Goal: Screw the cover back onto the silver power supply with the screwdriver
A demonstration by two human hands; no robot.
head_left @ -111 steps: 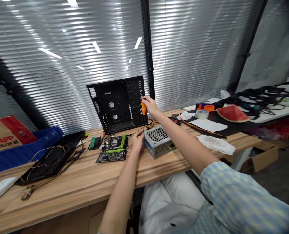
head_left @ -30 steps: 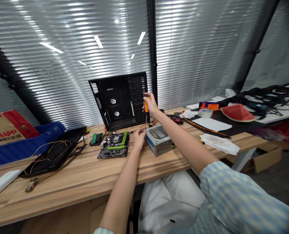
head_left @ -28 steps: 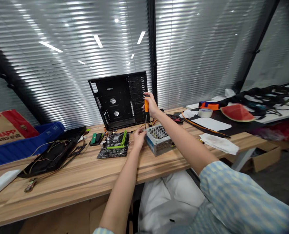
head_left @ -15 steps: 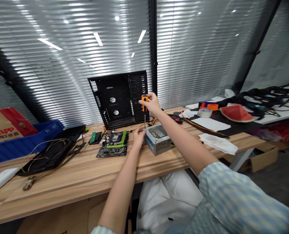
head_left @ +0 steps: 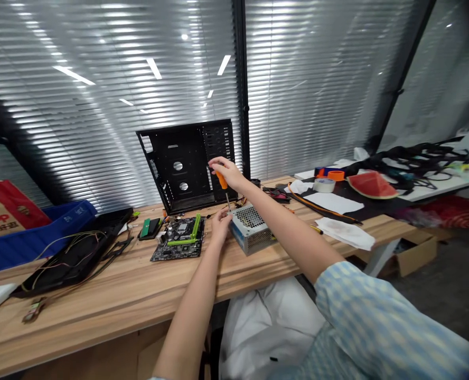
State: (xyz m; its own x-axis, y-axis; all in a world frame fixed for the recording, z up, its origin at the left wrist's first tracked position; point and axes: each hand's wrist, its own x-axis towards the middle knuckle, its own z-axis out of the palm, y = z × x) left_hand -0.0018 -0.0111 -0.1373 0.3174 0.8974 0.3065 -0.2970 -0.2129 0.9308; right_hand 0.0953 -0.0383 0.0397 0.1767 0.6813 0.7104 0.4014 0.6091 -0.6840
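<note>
screwdriver with an orange handle and thin metal shaft (head_left: 222, 179) slants over the far left corner of a silver metal box with a perforated grille top and blue side label (head_left: 254, 232). its long axis runs down and slightly rightward from the right hand (head_left: 228, 172), whose bent fingers hold the handle near its upper end. the tip comes down at the box's corner, right by the fingertips of the left hand (head_left: 220, 226). those fingers are bunched at that corner; whether they pinch something small there, i cannot tell.

so the box lies just right of the left hand, which is nearer its corner, while the right hand is above and its forearm crosses over the box, hiding part of it; the box's own long axis is hard to judge.

a flat black circuit board with lime-green slots (head_left: 179, 240) bounds the left hand's outer side, with a narrow gap. behind stands an open black metal case frame (head_left: 193, 158), limiting room at the far side. toward the person, striped wood shows between box and front edge of the brown wooden table (head_left: 139, 295).
</note>
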